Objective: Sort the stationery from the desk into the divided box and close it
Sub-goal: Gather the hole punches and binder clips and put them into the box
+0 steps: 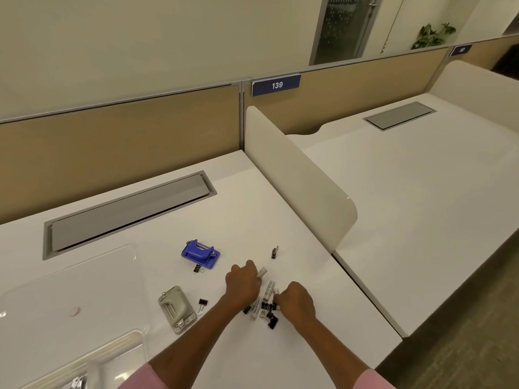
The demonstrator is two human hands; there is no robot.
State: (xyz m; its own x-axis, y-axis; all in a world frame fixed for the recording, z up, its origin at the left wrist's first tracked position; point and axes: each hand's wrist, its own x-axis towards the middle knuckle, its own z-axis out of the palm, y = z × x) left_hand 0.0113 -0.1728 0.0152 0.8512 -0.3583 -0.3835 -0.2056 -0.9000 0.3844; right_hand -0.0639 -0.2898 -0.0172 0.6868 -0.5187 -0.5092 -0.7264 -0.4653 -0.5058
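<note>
head view | left hand [243, 284] curls round white tube [263, 272], 6 o'clock | right hand [297, 303] curled over black clips [268, 311], grasp cannot tell | clear box [132, 339] open, 8 o'clock | risk: clips grabbed in a bunch may slip and scatter

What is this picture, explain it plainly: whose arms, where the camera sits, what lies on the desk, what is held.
No machine here: a person's two bare hands, filmed by one head-worn camera looking down. On the white desk lie a blue hole punch, a grey punch, white tubes and black binder clips, mostly piled. A clear box stands open at lower left. The left hand grips one white tube. The right hand curls over the clip pile; whether it holds one is hidden.
</note>
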